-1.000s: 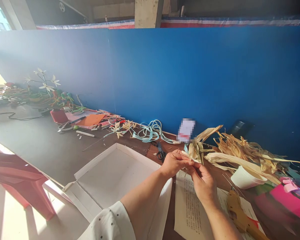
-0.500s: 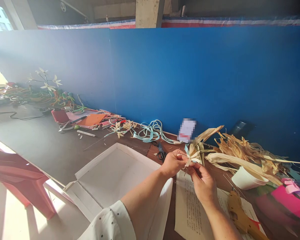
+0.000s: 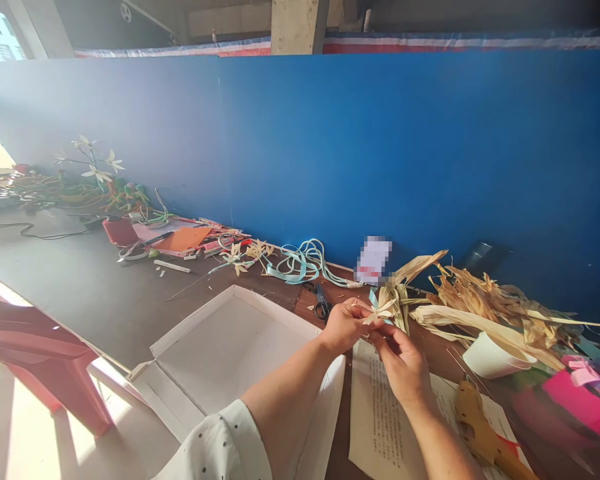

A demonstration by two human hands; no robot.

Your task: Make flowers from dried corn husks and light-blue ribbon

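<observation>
Flower: pale cream. Ribbon: light blue. Sleeve: white, scattered dark dots. Husks: straw to tan. Counter: dark brown, greyer leftward. Partition: blue, paler at left. Box: white. Glue gun: mustard. Scissors: black. Sheet: orange. Chair: dusty red. Page: off-white, dark characters.

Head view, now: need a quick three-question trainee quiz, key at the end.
1. Multiple choice. What is at the fingertips of the person's left hand and right hand?
A) an orange sheet
B) a pale flower with narrow petals
C) a white cup

2. True or false: the scissors lie outside the open white box.

3. Fill in: the large panel behind the table is coloured ____ .

Key: 1 B; 2 true; 3 blue.
</observation>
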